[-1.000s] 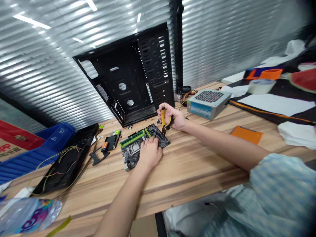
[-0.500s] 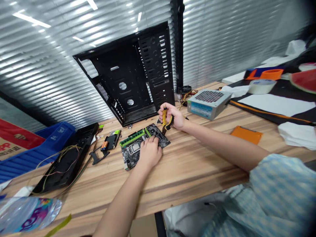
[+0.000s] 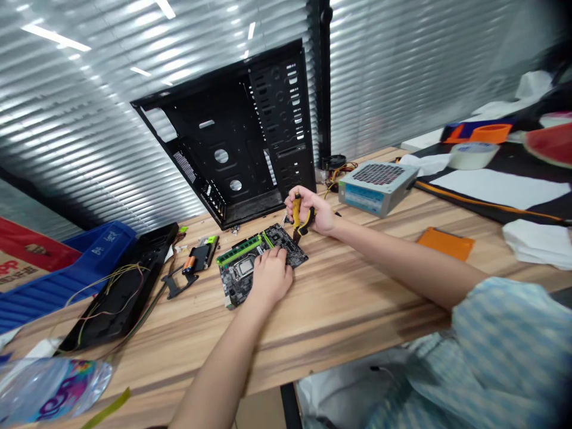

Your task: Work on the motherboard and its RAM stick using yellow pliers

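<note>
Loose pale blue striped shirt [image 3: 509,339], short sleeve [image 3: 469,316], bare forearms [image 3: 402,262], bare hands [image 3: 272,277]

From where I'm watching, silver horizontal window blinds [image 3: 393,77] fill the back, split by a slim black upright post [image 3: 324,77], with white ceiling-light reflections [image 3: 56,34] above a long striped-wood tabletop [image 3: 348,310].

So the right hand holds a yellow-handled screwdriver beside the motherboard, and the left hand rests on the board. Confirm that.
Not a screwdriver: the head view shows the right hand holding yellow-and-black-handled pliers. The rest stands: they are beside the motherboard, and the left hand rests on it.
</note>
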The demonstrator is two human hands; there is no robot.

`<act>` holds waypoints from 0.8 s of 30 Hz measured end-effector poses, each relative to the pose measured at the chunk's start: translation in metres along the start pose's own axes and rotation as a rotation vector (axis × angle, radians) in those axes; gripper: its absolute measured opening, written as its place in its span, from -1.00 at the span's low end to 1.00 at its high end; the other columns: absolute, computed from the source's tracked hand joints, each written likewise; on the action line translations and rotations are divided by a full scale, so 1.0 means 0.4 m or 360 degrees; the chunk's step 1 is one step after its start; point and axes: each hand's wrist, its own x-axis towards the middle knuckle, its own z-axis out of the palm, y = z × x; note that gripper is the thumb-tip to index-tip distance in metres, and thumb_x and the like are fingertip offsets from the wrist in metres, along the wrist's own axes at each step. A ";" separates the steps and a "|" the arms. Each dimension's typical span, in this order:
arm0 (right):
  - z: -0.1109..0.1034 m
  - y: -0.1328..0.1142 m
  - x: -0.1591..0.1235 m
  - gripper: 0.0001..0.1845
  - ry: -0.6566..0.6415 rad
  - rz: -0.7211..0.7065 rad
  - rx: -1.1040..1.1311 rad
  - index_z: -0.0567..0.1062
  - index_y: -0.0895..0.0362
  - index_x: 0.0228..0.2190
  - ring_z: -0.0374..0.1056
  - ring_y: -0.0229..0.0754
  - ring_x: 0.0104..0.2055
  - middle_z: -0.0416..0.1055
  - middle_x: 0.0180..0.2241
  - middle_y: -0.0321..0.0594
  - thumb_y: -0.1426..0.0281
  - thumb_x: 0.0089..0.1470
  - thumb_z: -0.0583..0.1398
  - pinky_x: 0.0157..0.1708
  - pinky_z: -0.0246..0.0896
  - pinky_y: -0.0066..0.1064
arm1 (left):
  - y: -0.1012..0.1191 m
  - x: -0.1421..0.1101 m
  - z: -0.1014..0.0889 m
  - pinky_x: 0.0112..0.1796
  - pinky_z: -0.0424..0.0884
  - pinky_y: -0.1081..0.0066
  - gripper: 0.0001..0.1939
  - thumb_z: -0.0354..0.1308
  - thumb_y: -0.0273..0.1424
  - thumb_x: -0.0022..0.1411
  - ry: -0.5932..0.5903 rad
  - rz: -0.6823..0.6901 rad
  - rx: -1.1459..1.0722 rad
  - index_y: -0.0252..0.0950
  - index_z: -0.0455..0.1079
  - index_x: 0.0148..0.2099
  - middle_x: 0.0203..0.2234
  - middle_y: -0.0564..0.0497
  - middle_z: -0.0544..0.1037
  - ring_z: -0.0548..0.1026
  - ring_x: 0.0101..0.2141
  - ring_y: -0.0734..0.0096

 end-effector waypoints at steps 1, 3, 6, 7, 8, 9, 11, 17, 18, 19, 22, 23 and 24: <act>-0.001 0.001 0.000 -0.73 -0.0019 -0.0015 0.0003 0.24 0.08 -0.39 0.20 -0.24 -0.47 0.23 -0.46 -0.33 0.37 -0.29 0.06 -0.50 0.19 -0.40 | 0.000 0.000 -0.001 0.05 0.27 0.13 -0.66 -0.07 -0.42 0.22 -0.0007 -0.0004 0.0001 -0.28 0.32 0.03 0.08 -0.15 0.42 0.37 0.06 0.10; -0.003 0.002 -0.001 -0.73 -0.0054 -0.0027 -0.0002 0.26 0.08 -0.39 0.20 -0.23 -0.45 0.24 -0.45 -0.31 0.37 -0.29 0.06 -0.47 0.19 -0.39 | 0.002 -0.001 -0.004 0.05 0.27 0.14 -0.66 -0.07 -0.42 0.22 -0.0013 -0.0011 0.0003 -0.28 0.32 0.03 0.08 -0.15 0.42 0.36 0.06 0.10; -0.003 0.000 -0.004 -0.72 -0.0084 -0.0031 -0.0011 0.27 0.08 -0.39 0.19 -0.22 -0.44 0.24 -0.44 -0.30 0.37 -0.30 0.06 -0.45 0.19 -0.37 | 0.003 -0.001 -0.005 0.05 0.28 0.14 -0.66 -0.07 -0.42 0.22 -0.0007 -0.0008 0.0008 -0.29 0.33 0.02 0.09 -0.14 0.41 0.36 0.06 0.10; -0.003 -0.001 -0.005 -0.71 -0.0087 -0.0031 -0.0011 0.27 0.09 -0.38 0.19 -0.22 -0.44 0.24 -0.44 -0.30 0.37 -0.30 0.06 -0.45 0.19 -0.37 | 0.003 -0.001 -0.004 0.05 0.28 0.14 -0.66 -0.07 -0.42 0.22 -0.0001 -0.0006 0.0010 -0.29 0.33 0.02 0.09 -0.14 0.42 0.37 0.06 0.10; -0.002 -0.003 -0.005 -0.71 -0.0086 -0.0029 -0.0009 0.27 0.09 -0.38 0.19 -0.22 -0.44 0.24 -0.43 -0.30 0.37 -0.31 0.06 -0.45 0.19 -0.37 | 0.003 -0.001 -0.004 0.05 0.28 0.15 -0.66 -0.07 -0.42 0.22 0.0001 -0.0004 0.0012 -0.29 0.33 0.02 0.09 -0.13 0.42 0.37 0.06 0.10; -0.002 -0.005 -0.005 -0.71 -0.0082 -0.0026 -0.0005 0.27 0.09 -0.38 0.19 -0.22 -0.44 0.23 -0.43 -0.30 0.37 -0.31 0.06 -0.45 0.19 -0.37 | 0.003 0.000 -0.003 0.05 0.28 0.15 -0.66 -0.07 -0.42 0.22 0.0004 -0.0003 0.0014 -0.29 0.33 0.02 0.09 -0.13 0.42 0.37 0.05 0.10; -0.001 -0.007 -0.004 -0.71 -0.0070 -0.0011 0.0000 0.27 0.09 -0.39 0.18 -0.22 -0.44 0.23 -0.43 -0.30 0.38 -0.31 0.06 -0.46 0.19 -0.38 | 0.002 0.000 -0.002 0.04 0.28 0.15 -0.66 -0.07 -0.42 0.21 0.0007 -0.0002 0.0020 -0.29 0.33 0.01 0.09 -0.12 0.42 0.37 0.05 0.10; -0.005 -0.004 -0.002 -0.70 -0.0032 0.0053 0.0052 0.27 0.08 -0.39 0.19 -0.22 -0.45 0.24 -0.44 -0.31 0.38 -0.33 0.07 -0.48 0.21 -0.39 | 0.001 0.000 -0.002 0.05 0.27 0.17 -0.66 -0.07 -0.42 0.22 0.0003 -0.0001 0.0027 -0.28 0.33 0.02 0.09 -0.12 0.42 0.36 0.06 0.12; -0.006 -0.003 -0.002 -0.70 -0.0026 0.0053 0.0063 0.27 0.08 -0.39 0.19 -0.23 -0.45 0.23 -0.44 -0.31 0.38 -0.33 0.07 -0.49 0.21 -0.39 | 0.001 0.000 -0.002 0.05 0.27 0.17 -0.66 -0.07 -0.42 0.22 0.0005 0.0001 0.0023 -0.28 0.33 0.02 0.09 -0.12 0.41 0.36 0.06 0.12; -0.006 -0.002 -0.002 -0.70 -0.0018 0.0051 0.0072 0.27 0.08 -0.39 0.19 -0.23 -0.45 0.23 -0.45 -0.31 0.38 -0.32 0.07 -0.49 0.22 -0.40 | 0.001 0.000 -0.002 0.05 0.27 0.16 -0.66 -0.07 -0.42 0.22 0.0006 0.0004 0.0018 -0.28 0.32 0.02 0.09 -0.13 0.41 0.36 0.06 0.12; -0.006 -0.002 -0.001 -0.71 0.0014 0.0055 0.0080 0.27 0.07 -0.39 0.19 -0.23 -0.45 0.22 -0.46 -0.31 0.37 -0.32 0.07 -0.50 0.23 -0.40 | 0.001 -0.001 -0.001 0.06 0.26 0.15 -0.66 -0.07 -0.42 0.23 -0.0003 0.0005 -0.0002 -0.28 0.32 0.03 0.11 -0.15 0.40 0.35 0.07 0.11; -0.005 -0.003 -0.001 -0.71 0.0032 0.0057 0.0084 0.26 0.07 -0.40 0.18 -0.23 -0.46 0.22 -0.46 -0.31 0.37 -0.32 0.07 -0.50 0.23 -0.40 | 0.001 -0.001 0.000 0.06 0.26 0.14 -0.66 -0.07 -0.42 0.23 -0.0006 0.0003 -0.0008 -0.28 0.32 0.04 0.11 -0.15 0.39 0.35 0.08 0.11; -0.004 -0.004 0.000 -0.72 0.0049 0.0062 0.0091 0.26 0.07 -0.40 0.18 -0.22 -0.46 0.22 -0.47 -0.31 0.36 -0.32 0.07 -0.50 0.23 -0.40 | 0.001 -0.001 0.000 0.07 0.25 0.14 -0.66 -0.07 -0.42 0.23 -0.0009 0.0002 -0.0012 -0.28 0.32 0.04 0.11 -0.15 0.39 0.35 0.08 0.11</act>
